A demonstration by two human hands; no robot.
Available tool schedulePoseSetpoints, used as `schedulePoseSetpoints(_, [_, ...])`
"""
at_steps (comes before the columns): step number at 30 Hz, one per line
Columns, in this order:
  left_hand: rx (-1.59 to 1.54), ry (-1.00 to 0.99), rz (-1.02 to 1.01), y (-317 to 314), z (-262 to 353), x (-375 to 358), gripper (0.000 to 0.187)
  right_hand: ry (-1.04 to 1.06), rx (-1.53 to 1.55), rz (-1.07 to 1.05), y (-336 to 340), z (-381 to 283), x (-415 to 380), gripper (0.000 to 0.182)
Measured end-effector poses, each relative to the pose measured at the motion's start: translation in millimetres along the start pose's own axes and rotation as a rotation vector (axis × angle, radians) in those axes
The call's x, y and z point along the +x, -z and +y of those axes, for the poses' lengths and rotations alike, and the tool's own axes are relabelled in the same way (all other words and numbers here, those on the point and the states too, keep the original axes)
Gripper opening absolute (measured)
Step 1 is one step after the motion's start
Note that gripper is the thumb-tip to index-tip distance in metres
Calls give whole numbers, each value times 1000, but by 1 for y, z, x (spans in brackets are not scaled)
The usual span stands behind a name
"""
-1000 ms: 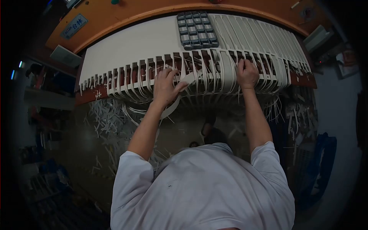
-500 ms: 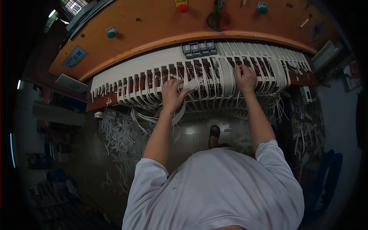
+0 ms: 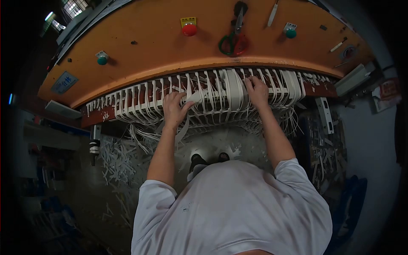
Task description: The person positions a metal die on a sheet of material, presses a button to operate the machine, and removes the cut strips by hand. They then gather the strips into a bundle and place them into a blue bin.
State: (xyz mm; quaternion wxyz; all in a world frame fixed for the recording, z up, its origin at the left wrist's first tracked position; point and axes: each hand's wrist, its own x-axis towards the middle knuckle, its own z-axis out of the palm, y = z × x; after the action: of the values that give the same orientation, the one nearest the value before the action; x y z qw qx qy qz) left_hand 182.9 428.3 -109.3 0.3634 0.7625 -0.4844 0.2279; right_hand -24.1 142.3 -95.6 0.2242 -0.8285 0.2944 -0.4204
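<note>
A long row of white strips (image 3: 234, 91) hangs over the machine's front edge, with red-brown gaps between them. My left hand (image 3: 173, 109) rests on the left middle of this row, fingers spread over the strips and thumb out to the right. Beside that thumb, a loose, wider pale strip (image 3: 183, 131) curves downward. My right hand (image 3: 257, 92) is on the row just right of a broad white band, its fingers bent and close together against the strips. What lies under those fingertips is hidden.
An orange panel (image 3: 153, 44) overhangs the row. It carries a red button (image 3: 189, 29), green buttons (image 3: 290, 33), and scissors (image 3: 233, 43) with red and green handles. Offcuts (image 3: 121, 163) litter the floor, and metal brackets (image 3: 325, 115) stick out on the right.
The row and both hands have moved forward, so its white back part and the grey block on it are now hidden beneath the orange panel. My view has shifted too; both feet now show.
</note>
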Motion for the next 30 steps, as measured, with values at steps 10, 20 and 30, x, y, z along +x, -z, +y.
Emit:
schedulePoseSetpoints(10, [17, -40, 51, -3, -4, -2, 46, -21, 380, 96, 158, -30, 126, 29])
schedulePoseSetpoints(20, [-54, -2, 50, -1, -4, -2, 47, -134, 297, -206, 45, -1, 19, 46])
schedulePoseSetpoints(30, [-63, 60, -75, -2, -9, 4, 48, 4, 9, -163, 15, -9, -9, 49])
